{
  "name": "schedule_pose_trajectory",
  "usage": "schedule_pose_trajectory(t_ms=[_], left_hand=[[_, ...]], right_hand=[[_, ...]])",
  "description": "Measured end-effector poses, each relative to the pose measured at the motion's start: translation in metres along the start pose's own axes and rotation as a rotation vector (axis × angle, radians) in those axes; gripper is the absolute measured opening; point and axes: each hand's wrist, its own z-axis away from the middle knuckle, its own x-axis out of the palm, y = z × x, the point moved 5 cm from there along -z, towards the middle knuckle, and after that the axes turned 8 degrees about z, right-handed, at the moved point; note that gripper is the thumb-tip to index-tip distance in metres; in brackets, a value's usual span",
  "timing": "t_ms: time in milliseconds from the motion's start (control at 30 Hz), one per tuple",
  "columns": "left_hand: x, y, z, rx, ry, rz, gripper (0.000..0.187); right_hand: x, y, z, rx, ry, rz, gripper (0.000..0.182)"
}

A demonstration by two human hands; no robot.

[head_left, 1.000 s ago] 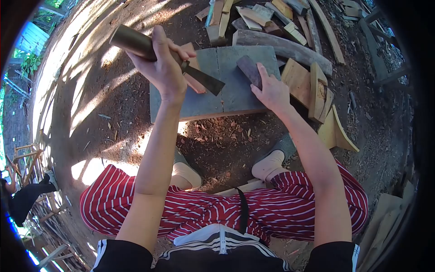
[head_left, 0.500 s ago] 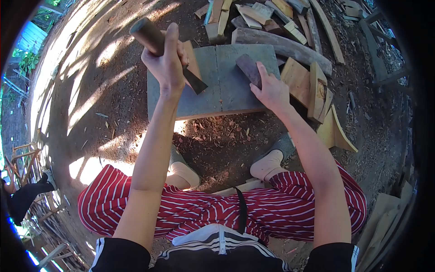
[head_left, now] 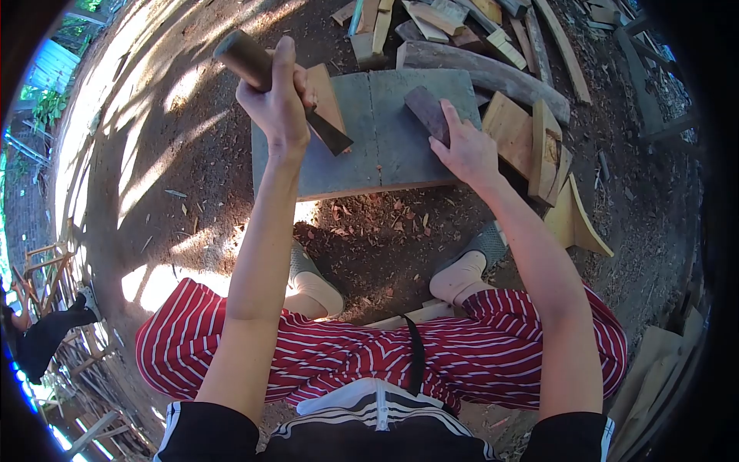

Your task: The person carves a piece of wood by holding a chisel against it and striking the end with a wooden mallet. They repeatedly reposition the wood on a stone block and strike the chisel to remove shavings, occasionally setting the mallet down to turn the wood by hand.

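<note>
My left hand (head_left: 279, 108) is wrapped round the thick round wooden handle of a chisel (head_left: 329, 132). The handle points up and to the left, while the wide dark blade slants down to the right over the grey-green workbench (head_left: 339, 173). A pale piece of wood (head_left: 325, 86) lies just beyond this hand, partly hidden by it. At the bench's right side, my right hand (head_left: 469, 150) grips the near end of a dark rectangular block (head_left: 425, 109), whose far end shows over the bench top.
Cut wood pieces (head_left: 512, 138) lean against the bench's right end. Behind it lies a long curved timber (head_left: 481, 73) and a heap of offcuts (head_left: 443, 19). Shavings cover the dirt ground (head_left: 377, 254) between my feet. At far left, a person (head_left: 50, 335) is partly visible.
The view has shifted slightly, so the bench sits a little higher and further right. Both hands keep the same grips, with hardly any movement over the bench.
</note>
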Motion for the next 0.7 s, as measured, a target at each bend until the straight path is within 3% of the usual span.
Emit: schedule_pose_trajectory(t_ms=[100,200,333,600,667,700], left_hand=[[0.001,0.0,0.001,0.014,-0.029,0.043,0.028],[0.004,0.002,0.002,0.038,-0.052,-0.038,0.04],[0.006,0.001,0.002,0.041,-0.072,-0.017,0.039],[0.018,-0.002,0.014,0.053,-0.125,-0.079,0.019],[0.018,-0.002,0.011,0.095,-0.128,-0.103,0.017],[0.017,-0.002,0.013,0.092,-0.114,-0.104,0.017]], right_hand=[[0.0,0.0,-0.001,-0.005,-0.004,-0.001,0.073],[0.001,0.0,-0.001,-0.004,-0.001,0.006,0.073],[0.001,0.0,-0.001,-0.002,0.0,0.003,0.074],[0.0,0.006,-0.014,-0.034,0.055,-0.015,0.071],[-0.005,0.009,-0.035,0.083,-0.318,-0.254,0.075],[-0.033,-0.005,-0.037,0.087,-0.288,-0.381,0.076]])
